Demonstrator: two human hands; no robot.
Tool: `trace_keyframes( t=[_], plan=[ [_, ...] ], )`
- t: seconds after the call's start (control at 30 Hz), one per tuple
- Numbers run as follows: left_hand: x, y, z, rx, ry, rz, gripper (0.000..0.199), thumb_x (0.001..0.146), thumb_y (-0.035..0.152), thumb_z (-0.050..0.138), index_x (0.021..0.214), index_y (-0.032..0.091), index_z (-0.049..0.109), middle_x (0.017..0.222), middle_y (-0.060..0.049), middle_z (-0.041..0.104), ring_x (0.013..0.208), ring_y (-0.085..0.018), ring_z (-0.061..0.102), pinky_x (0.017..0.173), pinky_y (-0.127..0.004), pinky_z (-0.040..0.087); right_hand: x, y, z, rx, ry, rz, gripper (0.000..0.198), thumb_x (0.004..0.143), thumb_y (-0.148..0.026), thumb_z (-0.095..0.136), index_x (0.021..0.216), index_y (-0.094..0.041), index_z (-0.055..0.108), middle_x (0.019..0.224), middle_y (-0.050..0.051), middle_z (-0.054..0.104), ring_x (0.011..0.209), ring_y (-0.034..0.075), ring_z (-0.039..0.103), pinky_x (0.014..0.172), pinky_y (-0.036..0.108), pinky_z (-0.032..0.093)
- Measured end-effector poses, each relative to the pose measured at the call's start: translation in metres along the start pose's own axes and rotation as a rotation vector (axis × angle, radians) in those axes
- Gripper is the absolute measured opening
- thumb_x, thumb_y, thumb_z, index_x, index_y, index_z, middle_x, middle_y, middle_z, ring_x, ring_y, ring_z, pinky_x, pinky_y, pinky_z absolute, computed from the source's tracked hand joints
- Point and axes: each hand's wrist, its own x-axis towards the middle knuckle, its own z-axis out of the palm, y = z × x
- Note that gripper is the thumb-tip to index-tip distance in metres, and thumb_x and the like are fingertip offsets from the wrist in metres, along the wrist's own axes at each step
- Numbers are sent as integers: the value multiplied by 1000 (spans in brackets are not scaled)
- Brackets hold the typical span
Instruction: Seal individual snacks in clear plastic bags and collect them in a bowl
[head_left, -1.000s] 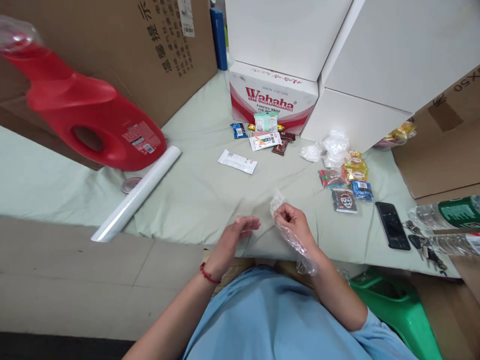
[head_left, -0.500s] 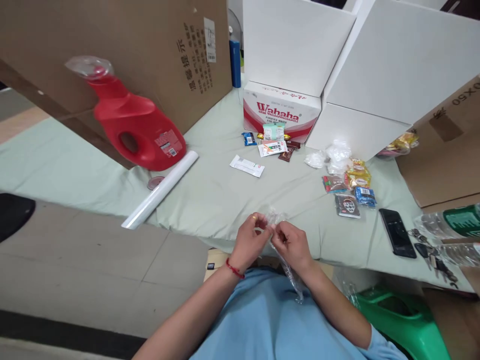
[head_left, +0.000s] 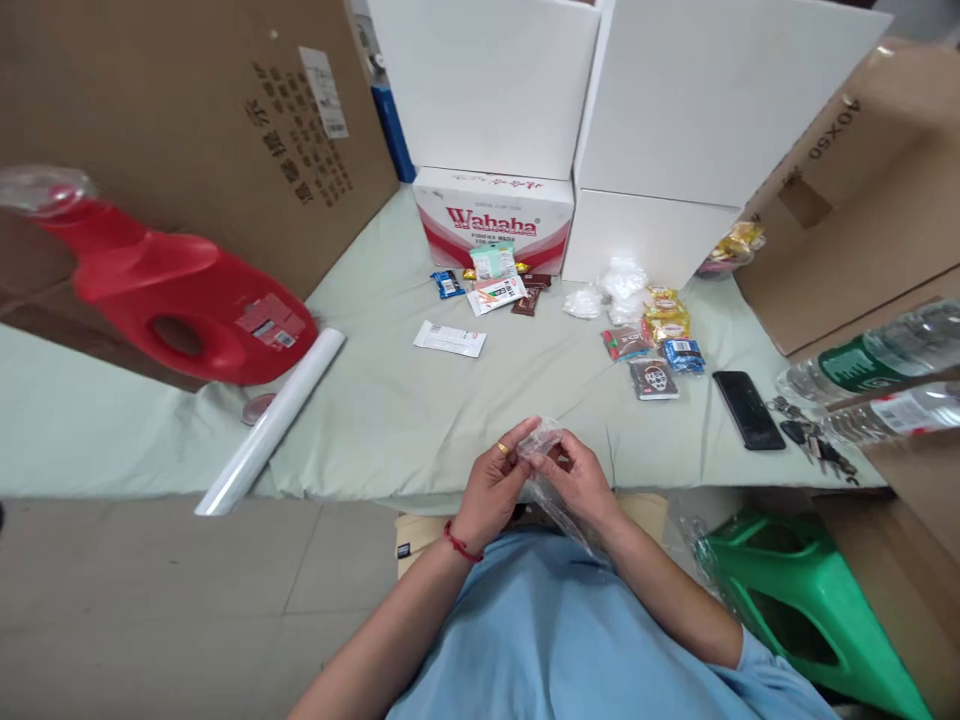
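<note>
- Clear plastic bag (head_left: 541, 440) held up between both hands, crumpled at the upper part, in front of the body and above the near edge of the pale green tablecloth (head_left: 390, 430).
- Left hand (head_left: 491, 485): thumb and forefinger bent together, grasping the left side of the bag; gold-coloured ring (head_left: 502, 448) on one finger, red cord bracelet (head_left: 461, 540) around the wrist.
- Right hand (head_left: 581, 480): thumb and forefinger pinching the right side of the bag, other fingers curled; long loose part of the bag hanging down beside the palm, toward the blue shirt (head_left: 540, 630).
- Exact contact of each fingertip: cannot tell, partly hidden by plastic and thumbs.
- Beyond the hands, alone on the cloth: flat white packet (head_left: 450, 338).
- Farther, near the Wahaha water carton (head_left: 499, 215): small group of snack packets, with blue packet (head_left: 448, 284), mint-green packet (head_left: 493, 262) and brown-wrapped bars (head_left: 526, 300).
- To the right: crumpled plastic bundles (head_left: 583, 302) beside yellow packets (head_left: 666, 318), and dark square packet (head_left: 654, 380) nearer to the body.
- Farther right: black smartphone (head_left: 748, 410), just beside keys (head_left: 814, 440) and two lying plastic bottles (head_left: 859, 365).
- Far left: red jug (head_left: 195, 310) with handle, near the white roll (head_left: 274, 420) lying diagonally.
</note>
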Motion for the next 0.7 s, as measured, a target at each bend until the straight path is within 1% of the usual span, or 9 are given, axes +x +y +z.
trace_keyframes(
  t=[0.1, 0.17, 0.23, 0.3, 0.33, 0.4, 0.53, 0.63, 0.7],
  plan=[
    [4, 0, -3, 40, 31, -16, 75, 84, 48, 72, 150, 22, 48, 82, 1, 67, 74, -14, 58, 74, -28, 48, 5, -2, -4, 15, 48, -19, 29, 94, -49, 63, 87, -21, 67, 87, 2, 60, 81, 16, 56, 73, 26, 46],
    [10, 0, -13, 65, 97, -27, 74, 84, 46, 70, 149, 19, 46, 77, 3, 62, 69, -13, 55, 70, -27, 46, 10, -4, -8, 43, 82, -6, 29, 92, -49, 64, 85, -21, 67, 88, 2, 60, 83, 17, 57, 73, 25, 47],
    [19, 1, -26, 128, 169, -26, 57, 83, 44, 69, 132, 17, 59, 80, 1, 63, 70, -13, 56, 70, -26, 46, 18, -5, -13, 62, 95, 35, 29, 89, -49, 67, 83, -21, 67, 85, 2, 62, 80, 16, 57, 72, 25, 47],
    [29, 2, -39, 214, 229, -8, 35, 83, 43, 67, 106, 17, 68, 84, -2, 65, 75, -14, 57, 73, -27, 47, 26, -6, -17, 84, 87, 87, 30, 86, -50, 69, 80, -21, 67, 83, 1, 63, 75, 15, 57, 72, 26, 48],
    [34, 2, -45, 244, 250, -1, 29, 84, 44, 66, 96, 18, 68, 86, -2, 66, 77, -15, 58, 74, -27, 47, 31, -6, -18, 112, 80, 120, 31, 85, -51, 71, 79, -20, 67, 84, 1, 64, 75, 15, 57, 73, 26, 50],
    [45, 1, -55, 248, 288, 1, 27, 85, 46, 64, 88, 19, 66, 85, -1, 66, 79, -15, 59, 75, -27, 48, 41, -9, -21, 224, 68, 215, 32, 79, -51, 76, 79, -20, 68, 88, 2, 66, 79, 16, 60, 75, 28, 53],
    [65, -1, -66, 23, 359, -96, 35, 77, 50, 70, 90, 21, 57, 82, 1, 65, 74, -13, 61, 68, -25, 48, 62, -17, -29, 492, 68, 394, 36, 67, -49, 86, 74, -20, 66, 91, 3, 69, 87, 20, 67, 79, 35, 59],
    [79, 3, -71, -160, 387, -189, 48, 68, 54, 76, 94, 21, 52, 83, 3, 63, 72, -12, 63, 66, -24, 49, 79, -20, -39, 583, 86, 441, 37, 65, -47, 88, 73, -20, 64, 89, 3, 70, 81, 19, 68, 78, 37, 61],
    [88, 8, -76, -191, 397, -215, 53, 67, 55, 77, 97, 21, 51, 86, 3, 62, 72, -12, 65, 66, -24, 50, 89, -20, -45, 587, 103, 442, 38, 64, -48, 88, 74, -20, 64, 86, 3, 70, 75, 17, 67, 74, 35, 61]
  ],
)
